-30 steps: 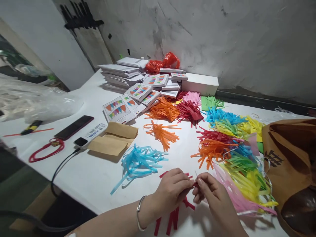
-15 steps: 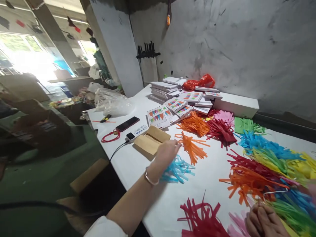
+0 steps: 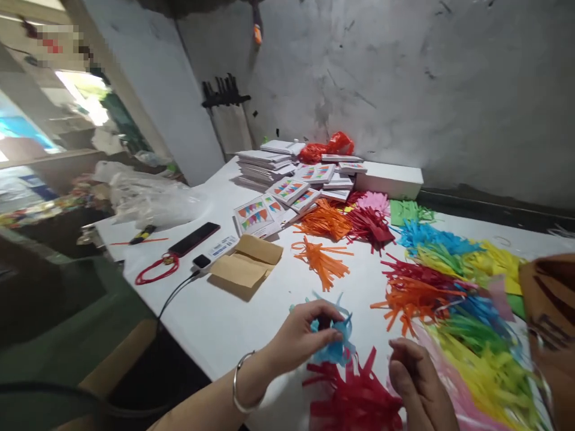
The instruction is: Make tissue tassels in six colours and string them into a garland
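Note:
My left hand (image 3: 302,336), with a silver bangle on the wrist, is closed round a bunch of light blue paper fringe (image 3: 335,341) just above the white table (image 3: 215,323). My right hand (image 3: 415,380) hovers to its right with the fingers curled; whether it holds anything I cannot make out. A red paper fringe (image 3: 354,398) lies on the table under and between both hands. An orange fringe (image 3: 321,258) lies further back.
Heaps of coloured fringe (image 3: 453,287) cover the right side, by a brown bag (image 3: 550,305). Behind are printed card packs (image 3: 287,191), a white box (image 3: 389,179) and a red plastic bag (image 3: 326,146). At left lie a brown envelope (image 3: 245,266), phone (image 3: 194,239), cable and red cord (image 3: 155,270).
My left hand reached out to the blue fringe, closed on it and brought it back beside the red fringe. The red fringe now lies on the table. The view swung left, then partly back.

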The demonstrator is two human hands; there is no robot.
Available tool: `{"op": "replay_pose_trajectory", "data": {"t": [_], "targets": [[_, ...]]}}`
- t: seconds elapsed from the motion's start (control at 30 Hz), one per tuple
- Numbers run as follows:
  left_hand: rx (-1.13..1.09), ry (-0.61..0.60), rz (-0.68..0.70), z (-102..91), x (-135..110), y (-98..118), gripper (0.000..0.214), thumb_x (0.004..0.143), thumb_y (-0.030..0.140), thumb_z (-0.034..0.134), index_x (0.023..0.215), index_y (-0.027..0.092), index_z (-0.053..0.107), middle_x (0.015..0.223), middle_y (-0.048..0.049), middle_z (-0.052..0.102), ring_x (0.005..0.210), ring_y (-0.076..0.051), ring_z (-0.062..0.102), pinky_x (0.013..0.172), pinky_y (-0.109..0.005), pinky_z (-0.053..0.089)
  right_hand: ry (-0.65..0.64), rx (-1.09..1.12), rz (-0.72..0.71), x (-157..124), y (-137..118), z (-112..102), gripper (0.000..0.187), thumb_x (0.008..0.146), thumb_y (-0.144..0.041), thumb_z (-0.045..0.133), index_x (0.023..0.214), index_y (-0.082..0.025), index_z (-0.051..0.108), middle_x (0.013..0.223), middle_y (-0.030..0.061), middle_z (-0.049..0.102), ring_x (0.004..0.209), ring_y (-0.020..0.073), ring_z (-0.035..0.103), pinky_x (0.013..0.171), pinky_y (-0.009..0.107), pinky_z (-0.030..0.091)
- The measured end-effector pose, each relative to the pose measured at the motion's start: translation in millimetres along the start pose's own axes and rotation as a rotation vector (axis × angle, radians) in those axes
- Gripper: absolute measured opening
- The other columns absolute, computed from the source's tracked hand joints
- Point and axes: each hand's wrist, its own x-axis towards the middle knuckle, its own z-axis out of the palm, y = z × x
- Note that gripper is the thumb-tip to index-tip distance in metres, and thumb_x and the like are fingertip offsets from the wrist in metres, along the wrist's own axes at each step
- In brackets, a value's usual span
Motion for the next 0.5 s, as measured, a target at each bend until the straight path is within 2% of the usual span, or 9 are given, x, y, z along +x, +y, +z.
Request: {"op": "replay_pose_trajectory", "data": {"t": [0.07,0.13,0.2,0.27,0.37,0.5], "targets": [[-0.1,-0.106,0.001,22.7,-3.1,1.9,0.028,0.075,0.038,0.079,0.09,0.015,0.074,0.08,-0.0054,0.069,0.07,-0.015,0.055,0.066,-0.026,0.045,0.0,-0.1,-0.131,-2.9,-4.6,-1.0,0.037,0.094,-0.053,0.057,0.118,-0.026,0.065,0.089,0.0034,0.067,0.077,0.0168,0.065,0.069,0.025,0.053],[-0.121,-0.164,0.011,38.4,-1.5,0.6,0.027,0.076,0.039,0.079,0.088,0.015,0.074,0.078,-0.005,0.069,0.07,-0.015,0.056,0.066,-0.026,0.045,-0.027,-0.184,-0.257,-0.6,-6.6,-5.0,0.031,0.098,-0.042,0.051,0.122,-0.027,0.064,0.097,0.0048,0.069,0.086,0.0183,0.067,0.078,0.028,0.054],[-0.119,-0.181,0.028,47.8,2.5,-2.9,0.027,0.078,0.04,0.079,0.088,0.015,0.074,0.08,-0.0056,0.07,0.074,-0.017,0.059,0.07,-0.028,0.046,-0.073,-0.249,-0.389,5.4,-6.6,-11.0,0.028,0.099,-0.03,0.049,0.123,-0.027,0.064,0.104,0.0058,0.07,0.093,0.019,0.067,0.084,0.029,0.054],[-0.151,-0.178,0.017,52.8,5.9,-7.5,0.028,0.078,0.041,0.079,0.089,0.016,0.074,0.082,-0.0059,0.07,0.076,-0.017,0.06,0.071,-0.028,0.047,-0.111,-0.29,-0.479,11.9,-5.8,-16.2,0.029,0.098,-0.021,0.048,0.123,-0.026,0.062,0.102,0.0053,0.071,0.092,0.018,0.068,0.081,0.027,0.055],[-0.254,-0.18,-0.025,56.6,7.1,-14.9,0.03,0.077,0.042,0.081,0.09,0.016,0.074,0.083,-0.0056,0.07,0.077,-0.017,0.06,0.071,-0.028,0.048,-0.146,-0.296,-0.519,16.6,-3.8,-16.8,0.031,0.096,-0.016,0.049,0.123,-0.024,0.061,0.094,0.0039,0.07,0.084,0.0161,0.068,0.074,0.024,0.056],[-0.349,-0.185,-0.045,59.4,5.6,-22.8,0.028,0.077,0.04,0.082,0.088,0.016,0.073,0.085,-0.0051,0.07,0.081,-0.017,0.062,0.075,-0.028,0.049,-0.158,-0.208,-0.419,11.4,-0.4,-6.0,0.024,0.098,-0.022,0.047,0.116,-0.022,0.063,0.091,0.0048,0.069,0.078,0.0163,0.067,0.07,0.025,0.054]]}}
